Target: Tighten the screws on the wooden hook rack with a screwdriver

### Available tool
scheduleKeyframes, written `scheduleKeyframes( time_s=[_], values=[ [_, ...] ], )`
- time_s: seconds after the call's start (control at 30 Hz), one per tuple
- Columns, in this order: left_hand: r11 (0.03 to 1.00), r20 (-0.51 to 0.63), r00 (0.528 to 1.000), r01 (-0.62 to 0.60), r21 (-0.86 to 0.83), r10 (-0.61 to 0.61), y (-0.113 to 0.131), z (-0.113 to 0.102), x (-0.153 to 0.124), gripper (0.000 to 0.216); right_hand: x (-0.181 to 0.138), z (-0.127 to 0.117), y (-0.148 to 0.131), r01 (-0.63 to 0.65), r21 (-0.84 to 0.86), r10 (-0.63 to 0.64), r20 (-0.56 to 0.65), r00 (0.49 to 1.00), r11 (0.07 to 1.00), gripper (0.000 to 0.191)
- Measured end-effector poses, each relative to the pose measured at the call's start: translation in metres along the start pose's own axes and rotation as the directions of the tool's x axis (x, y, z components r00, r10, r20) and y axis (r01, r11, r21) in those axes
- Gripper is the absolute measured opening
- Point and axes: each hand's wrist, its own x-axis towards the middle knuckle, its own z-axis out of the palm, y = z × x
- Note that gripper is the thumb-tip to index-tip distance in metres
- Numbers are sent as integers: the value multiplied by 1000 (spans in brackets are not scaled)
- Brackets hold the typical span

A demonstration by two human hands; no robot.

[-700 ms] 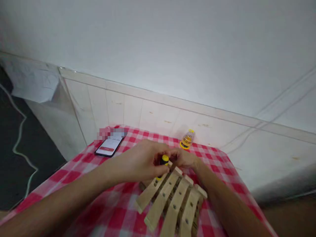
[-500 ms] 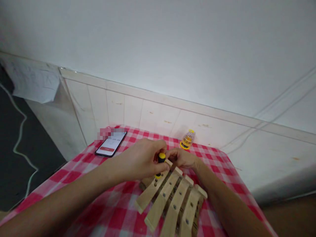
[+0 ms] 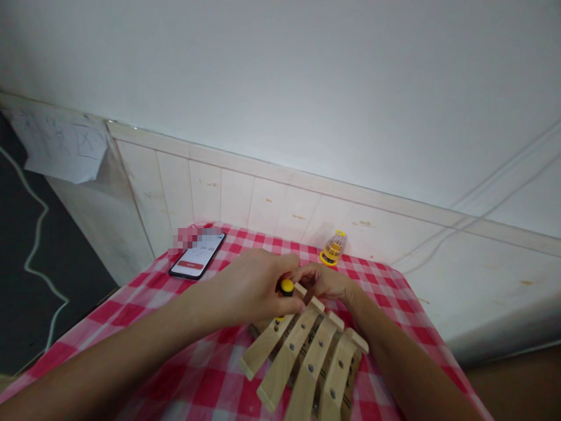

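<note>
Partly inside left grip (image 3: 256, 286), yellow-topped screwdriver (image 3: 286, 286), wooden bars (image 3: 314, 354) beneath.

1. Bare left hand (image 3: 260, 286), knuckles up, curled in a grip, thumb pointing rightward.
2. Bare right hand (image 3: 323, 282) just beside it, fingers bent.
3. Bare left forearm (image 3: 144, 339) and right forearm (image 3: 394, 345) slant outward behind the hands.

left hand (image 3: 267, 286) obstructs leftmost slat (image 3: 258, 352), its near end free
</note>
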Motion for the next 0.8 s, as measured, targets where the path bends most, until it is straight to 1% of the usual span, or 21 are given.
scheduleKeyframes(
  time_s=[0.1,0.2,0.43,0.6,0.8],
  values=[
    [988,101,988,-107,-109,118,3,-3,-3,25,-2,4,-4,-47,10,47,-33,998,999,47],
    [979,148,976,-135,-154,158,4,-6,-3,27,-3,7,-8,-65,-1,65,-62,996,998,44],
    [971,160,986,-16,-237,55,0,-7,-1,22,-3,10,-8,-56,30,58,-55,997,998,41],
    [963,165,985,-7,-269,53,-2,-6,-1,20,-3,11,-10,-59,15,59,-63,996,998,42],
    [957,204,979,30,-289,31,-2,-6,0,19,-2,11,-9,-60,14,61,-65,996,998,44]
  ],
)
